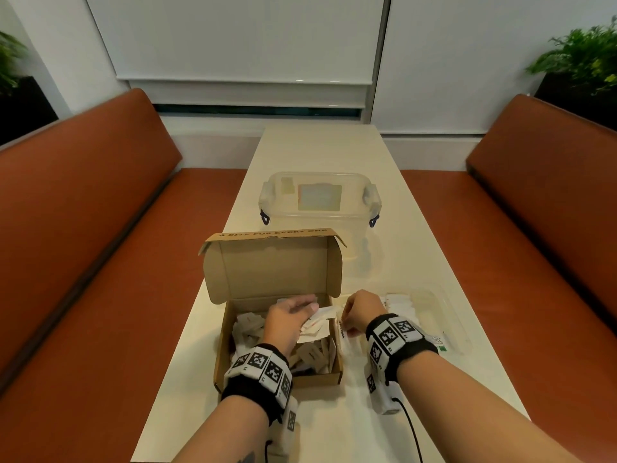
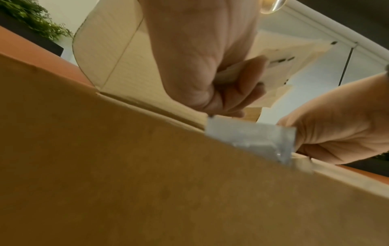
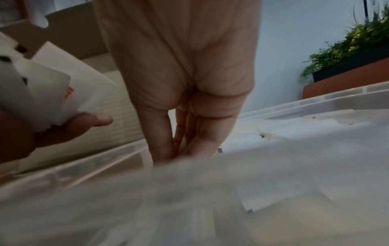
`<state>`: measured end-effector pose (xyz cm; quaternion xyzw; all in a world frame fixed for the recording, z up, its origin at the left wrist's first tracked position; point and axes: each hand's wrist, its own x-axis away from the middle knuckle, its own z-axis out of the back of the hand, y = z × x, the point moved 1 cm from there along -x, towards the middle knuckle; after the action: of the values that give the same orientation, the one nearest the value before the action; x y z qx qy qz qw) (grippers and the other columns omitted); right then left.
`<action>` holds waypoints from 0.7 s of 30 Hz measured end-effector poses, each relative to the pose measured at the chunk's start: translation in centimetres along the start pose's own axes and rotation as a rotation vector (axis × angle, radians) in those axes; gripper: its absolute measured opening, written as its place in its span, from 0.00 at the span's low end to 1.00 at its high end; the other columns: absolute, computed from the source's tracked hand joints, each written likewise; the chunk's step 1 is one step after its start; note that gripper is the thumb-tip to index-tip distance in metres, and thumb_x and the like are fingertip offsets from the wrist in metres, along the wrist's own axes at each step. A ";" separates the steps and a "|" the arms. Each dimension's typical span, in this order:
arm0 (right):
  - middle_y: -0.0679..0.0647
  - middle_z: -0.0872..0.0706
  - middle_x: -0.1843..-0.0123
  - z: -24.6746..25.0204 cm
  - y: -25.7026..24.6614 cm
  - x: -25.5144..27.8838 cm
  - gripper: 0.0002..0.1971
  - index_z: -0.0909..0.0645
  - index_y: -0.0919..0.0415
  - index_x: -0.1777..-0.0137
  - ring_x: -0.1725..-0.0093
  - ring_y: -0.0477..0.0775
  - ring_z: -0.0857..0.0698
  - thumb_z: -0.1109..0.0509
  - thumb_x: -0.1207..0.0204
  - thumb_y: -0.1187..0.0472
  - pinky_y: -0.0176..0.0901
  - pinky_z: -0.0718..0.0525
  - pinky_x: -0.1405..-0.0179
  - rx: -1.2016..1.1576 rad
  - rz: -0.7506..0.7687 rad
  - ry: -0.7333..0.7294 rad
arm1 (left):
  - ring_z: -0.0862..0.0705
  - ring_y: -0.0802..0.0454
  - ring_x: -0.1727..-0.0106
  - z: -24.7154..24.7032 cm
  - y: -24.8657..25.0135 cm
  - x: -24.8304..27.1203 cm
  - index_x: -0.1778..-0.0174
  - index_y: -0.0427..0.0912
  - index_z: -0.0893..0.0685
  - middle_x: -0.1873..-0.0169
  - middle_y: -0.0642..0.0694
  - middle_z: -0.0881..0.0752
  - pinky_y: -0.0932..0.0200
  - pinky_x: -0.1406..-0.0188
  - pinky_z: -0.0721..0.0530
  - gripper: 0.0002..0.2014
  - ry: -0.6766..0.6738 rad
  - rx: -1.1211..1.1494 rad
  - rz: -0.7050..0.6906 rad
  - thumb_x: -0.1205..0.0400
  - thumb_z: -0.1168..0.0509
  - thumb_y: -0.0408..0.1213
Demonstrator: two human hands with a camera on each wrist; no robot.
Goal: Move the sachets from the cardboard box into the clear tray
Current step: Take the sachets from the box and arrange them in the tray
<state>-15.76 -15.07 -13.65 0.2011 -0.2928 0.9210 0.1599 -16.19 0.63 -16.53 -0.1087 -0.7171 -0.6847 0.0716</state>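
Note:
The open cardboard box [image 1: 317, 379] sits in front of me with several white sachets [image 1: 248, 324] inside. My left hand [image 1: 293, 312] is inside the box. Its fingers [image 2: 242, 86] curl round a bundle of sachets [image 2: 294, 58]. A silver sachet [image 2: 252, 138] pokes above the box wall [image 2: 126, 183]. Right of the box lies the clear tray [image 1: 457, 329], which holds some sachets [image 1: 400, 304]. My right hand [image 1: 359, 312] is at the tray's left end. Its fingers [image 3: 200, 141] point straight down into the tray, and the blurred rim hides their tips.
A clear lidded container [image 1: 320, 198] stands behind the box on the narrow white table [image 1: 320, 148]. The box lid [image 1: 273, 265] stands upright between them. Orange benches [image 1: 83, 228] flank the table on both sides. Plants [image 1: 584, 55] are in the far corners.

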 end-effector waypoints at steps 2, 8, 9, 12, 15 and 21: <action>0.64 0.12 0.46 0.1 -0.1 0.1 0.07 0.18 0.65 0.57 0.47 0.60 0.12 0.25 0.31 0.74 0.49 0.13 0.44 0.028 0.041 -0.006 | 0.14 0.52 0.58 0.0 -0.1 0.0 0.53 0.45 0.10 0.53 0.43 0.11 0.62 0.58 0.17 0.07 -0.010 -0.010 0.003 0.23 0.29 0.29; 0.57 0.18 0.42 -0.1 0.5 0.1 0.25 0.23 0.60 0.41 0.51 0.54 0.15 0.21 0.37 0.73 0.36 0.16 0.61 0.097 0.116 -0.015 | 0.14 0.54 0.60 -0.4 -0.2 -0.1 0.51 0.44 0.11 0.57 0.47 0.11 0.64 0.62 0.18 0.08 -0.015 -0.029 0.009 0.23 0.29 0.29; 0.57 0.19 0.41 -0.2 0.6 0.1 0.26 0.24 0.59 0.41 0.49 0.54 0.17 0.20 0.38 0.72 0.36 0.18 0.59 0.128 0.125 -0.011 | 0.14 0.53 0.60 -0.4 -0.2 -0.1 0.49 0.42 0.11 0.56 0.45 0.11 0.64 0.62 0.18 0.08 -0.021 -0.029 0.015 0.23 0.29 0.29; 0.58 0.19 0.39 -0.5 0.8 0.1 0.28 0.25 0.60 0.39 0.41 0.57 0.19 0.19 0.38 0.70 0.41 0.20 0.47 0.191 0.162 0.001 | 0.15 0.55 0.62 -0.8 -0.2 0.1 0.47 0.39 0.12 0.57 0.45 0.11 0.68 0.67 0.19 0.10 -0.020 -0.019 0.023 0.22 0.30 0.28; 0.58 0.19 0.38 -0.5 0.7 0.3 0.29 0.25 0.60 0.38 0.39 0.58 0.20 0.18 0.38 0.68 0.44 0.21 0.43 0.246 0.191 0.017 | 0.16 0.58 0.66 -1.0 -0.1 0.3 0.47 0.38 0.12 0.60 0.47 0.12 0.72 0.72 0.19 0.09 -0.007 0.004 0.026 0.22 0.30 0.27; 0.58 0.17 0.41 -0.3 1.1 0.8 0.23 0.24 0.61 0.39 0.42 0.58 0.19 0.21 0.34 0.68 0.43 0.22 0.48 0.180 0.232 0.051 | 0.16 0.55 0.66 -1.7 0.0 0.5 0.48 0.38 0.12 0.62 0.45 0.12 0.68 0.68 0.18 0.08 -0.023 -0.038 0.006 0.22 0.30 0.27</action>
<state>-17.00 -15.56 -14.00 0.1557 -0.2263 0.9606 0.0412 -16.72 -1.06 -16.36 -0.1200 -0.7043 -0.6968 0.0633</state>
